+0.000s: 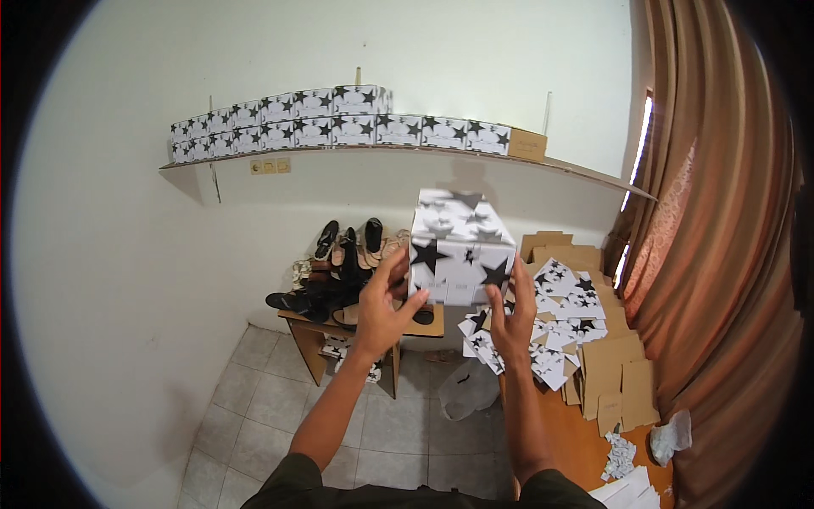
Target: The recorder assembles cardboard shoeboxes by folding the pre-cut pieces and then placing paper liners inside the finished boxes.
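Between my two hands I hold up a white box printed with black stars, its lid closed. My left hand grips its left side, thumb on the front face. On the right side my right hand presses with its thumb near the lower corner. The box is in the air, below a wall shelf that carries a row of matching star boxes, with a second layer stacked over the left part. At the row's right end stands a plain brown box.
A small table at the left holds a pile of shoes. To the right, an orange table bears flat star-printed sheets and brown cardboard pieces. A clear plastic bag lies on the tiled floor. Brown curtains hang at right.
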The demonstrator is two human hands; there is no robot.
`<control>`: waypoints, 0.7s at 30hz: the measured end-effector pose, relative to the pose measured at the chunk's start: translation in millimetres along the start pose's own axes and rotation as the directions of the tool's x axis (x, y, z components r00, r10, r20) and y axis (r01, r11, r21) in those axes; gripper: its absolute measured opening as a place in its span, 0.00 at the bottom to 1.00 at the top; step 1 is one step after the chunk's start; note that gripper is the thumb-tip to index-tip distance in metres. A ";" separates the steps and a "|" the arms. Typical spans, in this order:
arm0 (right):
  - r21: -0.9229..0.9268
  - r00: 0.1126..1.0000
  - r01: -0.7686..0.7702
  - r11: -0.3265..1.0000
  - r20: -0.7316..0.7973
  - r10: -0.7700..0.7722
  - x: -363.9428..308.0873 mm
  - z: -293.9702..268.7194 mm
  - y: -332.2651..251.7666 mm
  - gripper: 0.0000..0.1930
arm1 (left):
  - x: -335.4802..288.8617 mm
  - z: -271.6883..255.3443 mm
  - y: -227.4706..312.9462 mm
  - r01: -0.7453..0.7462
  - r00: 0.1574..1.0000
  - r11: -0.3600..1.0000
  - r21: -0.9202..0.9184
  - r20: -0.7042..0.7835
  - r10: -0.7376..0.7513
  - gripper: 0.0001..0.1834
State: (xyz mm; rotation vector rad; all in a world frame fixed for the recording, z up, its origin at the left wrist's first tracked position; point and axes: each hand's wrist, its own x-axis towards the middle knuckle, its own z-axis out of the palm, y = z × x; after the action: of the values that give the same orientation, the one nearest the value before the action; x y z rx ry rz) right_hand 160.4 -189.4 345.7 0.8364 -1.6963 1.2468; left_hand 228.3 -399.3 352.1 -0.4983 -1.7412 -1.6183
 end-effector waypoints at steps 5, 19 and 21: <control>0.029 0.991 0.107 0.994 -0.079 -0.105 76.5 44.6 -6.4 0.32 | 77.2 -37.1 15.8 -0.179 0.983 0.979 0.093 -0.021 0.182 0.39; 0.097 0.879 0.375 0.922 -0.353 -0.320 270.0 175.9 66.0 0.25 | 292.4 -63.3 -21.6 -0.582 0.775 0.730 0.359 -0.027 0.631 0.31; -0.019 0.843 0.440 0.898 -0.334 -0.421 295.6 187.3 92.5 0.26 | 318.9 -67.9 -33.5 -0.555 0.793 0.725 0.407 -0.004 0.609 0.28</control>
State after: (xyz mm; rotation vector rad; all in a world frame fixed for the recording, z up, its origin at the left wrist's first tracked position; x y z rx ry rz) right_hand -89.1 -352.2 551.2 0.9231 -1.1260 1.0538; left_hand 2.9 -526.9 553.0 -0.6431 -1.5289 -0.8104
